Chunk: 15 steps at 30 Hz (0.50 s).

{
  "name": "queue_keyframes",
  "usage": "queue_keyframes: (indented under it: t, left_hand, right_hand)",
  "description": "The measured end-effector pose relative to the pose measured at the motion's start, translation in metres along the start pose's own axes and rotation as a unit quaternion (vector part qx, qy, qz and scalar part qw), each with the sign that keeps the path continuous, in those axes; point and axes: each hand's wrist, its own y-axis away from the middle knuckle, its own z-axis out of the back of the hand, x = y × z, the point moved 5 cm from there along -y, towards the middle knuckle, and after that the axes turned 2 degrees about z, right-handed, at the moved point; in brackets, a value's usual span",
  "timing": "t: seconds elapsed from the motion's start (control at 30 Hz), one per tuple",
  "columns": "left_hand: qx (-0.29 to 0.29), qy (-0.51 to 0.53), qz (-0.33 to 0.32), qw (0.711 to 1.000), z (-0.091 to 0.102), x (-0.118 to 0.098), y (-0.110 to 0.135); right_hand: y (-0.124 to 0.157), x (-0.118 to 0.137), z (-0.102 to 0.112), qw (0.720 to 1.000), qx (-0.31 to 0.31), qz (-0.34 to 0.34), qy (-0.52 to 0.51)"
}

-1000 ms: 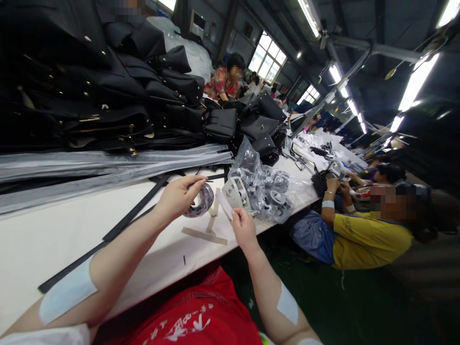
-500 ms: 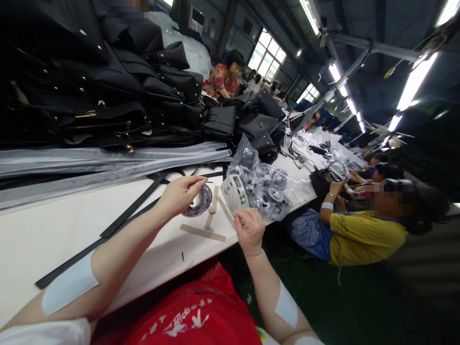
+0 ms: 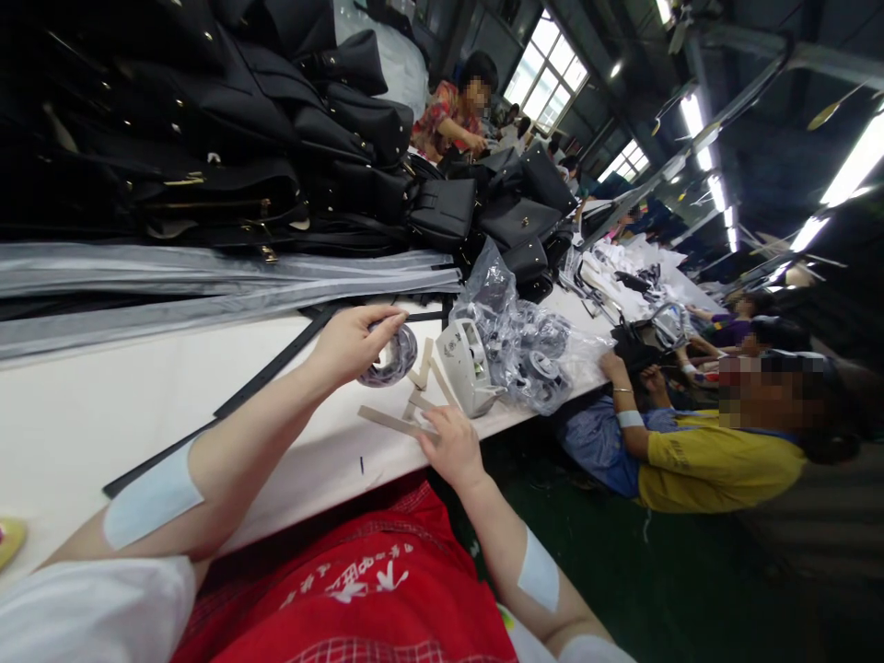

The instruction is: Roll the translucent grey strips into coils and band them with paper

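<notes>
My left hand [image 3: 352,343] is closed on a grey roll of tape [image 3: 392,357], held just above the white table [image 3: 103,405]. My right hand [image 3: 446,444] lies at the table's near edge with its fingers down on the beige strips [image 3: 404,412]. Whether it grips one of them I cannot make out. A white tape dispenser [image 3: 470,366] stands just beyond the strips. Behind it lies a clear plastic bag of more rolls [image 3: 521,345].
Black handbags [image 3: 207,138] are piled high along the far side, with grey sheets [image 3: 207,285] beneath them and black straps [image 3: 276,364] across the table. A seated person in a yellow shirt [image 3: 711,460] works close on the right. More people sit farther along the table.
My right hand has come down from holding a beige strip up in the air to rest on the strips at the table's edge. The left hand kept hold of the roll.
</notes>
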Motion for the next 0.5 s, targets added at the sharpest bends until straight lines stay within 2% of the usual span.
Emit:
queue_keyframes:
  t: [0.1,0.2,0.27,0.37,0.5]
  left_hand:
    - [0.006,0.002,0.004,1.0,0.0,0.0,0.0]
    - [0.0,0.002,0.008,1.0,0.001,0.0,0.001]
    - [-0.001,0.002,0.009,1.0,0.001,0.0,0.0]
    - [0.01,0.007,0.007,1.0,-0.001,0.001,0.0]
    - [0.025,-0.002,-0.011,1.0,-0.005,0.002,0.0]
  right_hand:
    - [0.003,0.012,-0.013,0.999,0.039,0.03,0.005]
    - [0.004,0.011,-0.022,0.998,0.04,0.037,0.027]
    - [0.001,0.008,-0.021,0.999,0.034,0.034,0.017]
    - [-0.005,0.001,-0.002,0.999,-0.013,-0.015,-0.039]
    - [-0.009,0.003,0.047,0.986,-0.115,-0.072,-0.092]
